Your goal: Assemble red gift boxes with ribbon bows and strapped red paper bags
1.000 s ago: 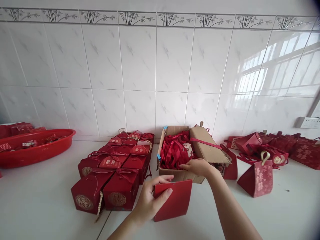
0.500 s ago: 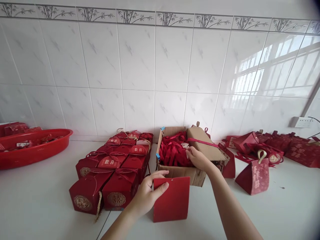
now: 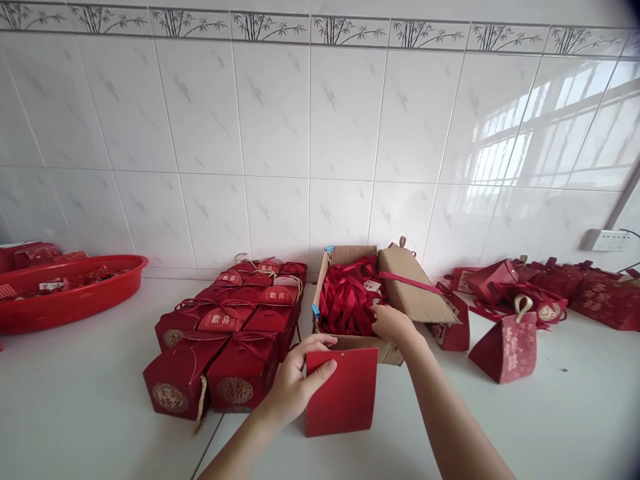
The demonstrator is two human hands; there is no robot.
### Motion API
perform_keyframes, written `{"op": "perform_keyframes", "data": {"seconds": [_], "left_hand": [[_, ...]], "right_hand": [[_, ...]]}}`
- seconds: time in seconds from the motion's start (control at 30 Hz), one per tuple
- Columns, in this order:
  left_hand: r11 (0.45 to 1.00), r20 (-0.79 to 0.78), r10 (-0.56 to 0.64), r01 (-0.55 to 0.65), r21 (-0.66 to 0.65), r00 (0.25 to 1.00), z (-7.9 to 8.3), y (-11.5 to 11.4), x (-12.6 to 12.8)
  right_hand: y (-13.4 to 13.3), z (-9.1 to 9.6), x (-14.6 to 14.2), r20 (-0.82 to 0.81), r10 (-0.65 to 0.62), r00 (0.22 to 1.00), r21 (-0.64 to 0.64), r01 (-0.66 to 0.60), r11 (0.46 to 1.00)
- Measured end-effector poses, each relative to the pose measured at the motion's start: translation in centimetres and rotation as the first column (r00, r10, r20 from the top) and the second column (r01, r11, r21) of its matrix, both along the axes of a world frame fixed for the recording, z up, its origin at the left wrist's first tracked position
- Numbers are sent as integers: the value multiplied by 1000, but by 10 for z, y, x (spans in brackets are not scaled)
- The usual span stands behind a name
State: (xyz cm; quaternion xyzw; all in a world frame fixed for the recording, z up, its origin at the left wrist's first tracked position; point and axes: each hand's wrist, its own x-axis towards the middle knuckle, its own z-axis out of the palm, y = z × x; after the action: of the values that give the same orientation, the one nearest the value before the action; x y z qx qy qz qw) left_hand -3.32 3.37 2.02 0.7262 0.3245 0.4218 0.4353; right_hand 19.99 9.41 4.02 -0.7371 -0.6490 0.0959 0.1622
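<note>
My left hand [image 3: 299, 385] grips a red card [image 3: 341, 393] by its upper left corner, thumb on the near face and fingers behind. The card stands upright, with a small hole near its top edge. Inside an open cardboard box [image 3: 387, 351], my right hand [image 3: 393, 325] reaches into a tangle of dark red ribbons [image 3: 345, 297]. Its fingers are curled and their tips are hidden, so whether a ribbon is between them does not show. A white label [image 3: 372, 286] lies on the ribbons.
Rows of red gift boxes [image 3: 243, 377] with cords stand left of the cardboard box. A red plastic basin [image 3: 110, 291] holds small packets at far left. A brown cardboard lid [image 3: 413, 293] lies across the box's right side. Red triangular boxes [image 3: 510, 347] stand at right, below a wall socket [image 3: 606, 240].
My right hand has dipped slightly lower into the ribbons near the box's front edge. My left hand still grips the red card, and the view has shifted a little.
</note>
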Motion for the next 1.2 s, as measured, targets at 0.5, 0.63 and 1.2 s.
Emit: {"op": "perform_keyframes", "data": {"seconds": [0.5,0.63,1.2], "left_hand": [[999,-4,-34,34,-26,999,0,2,-2],[999,-3,-34,34,-16,999,-3,3,-2],[994,35,-54,57,-96,998,-7,6,-1]], "right_hand": [[2,-2,8,-231,155,960,179,-115,977],[1,2,6,-306,173,936,445,-20,895],[-49,52,4,-694,597,401,705,216,675]]}}
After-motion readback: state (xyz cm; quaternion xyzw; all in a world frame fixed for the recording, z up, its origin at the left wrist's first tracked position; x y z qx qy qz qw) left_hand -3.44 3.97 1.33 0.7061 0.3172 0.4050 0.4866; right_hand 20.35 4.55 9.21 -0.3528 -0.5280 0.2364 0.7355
